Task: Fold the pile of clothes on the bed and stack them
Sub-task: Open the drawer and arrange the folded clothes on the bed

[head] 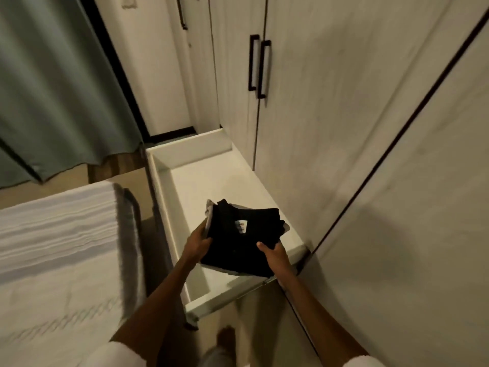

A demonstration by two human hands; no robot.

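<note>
A stack of folded clothes point(239, 242), black on top with a small white label and grey edges showing underneath, is held over the near end of an open white drawer point(206, 178). My left hand point(198, 243) grips the stack's left side. On the stack's right front corner my right hand point(275, 256) holds on, thumb on top. The bed point(58, 247) with its white cover lies to the left; no clothes show on the part in view.
The drawer sticks out from a pale wardrobe point(330, 128) with black handles point(260, 67), narrowing the aisle between wardrobe and bed. A green curtain point(53, 88) hangs at the far left. My foot point(226, 337) stands on the floor below the drawer front.
</note>
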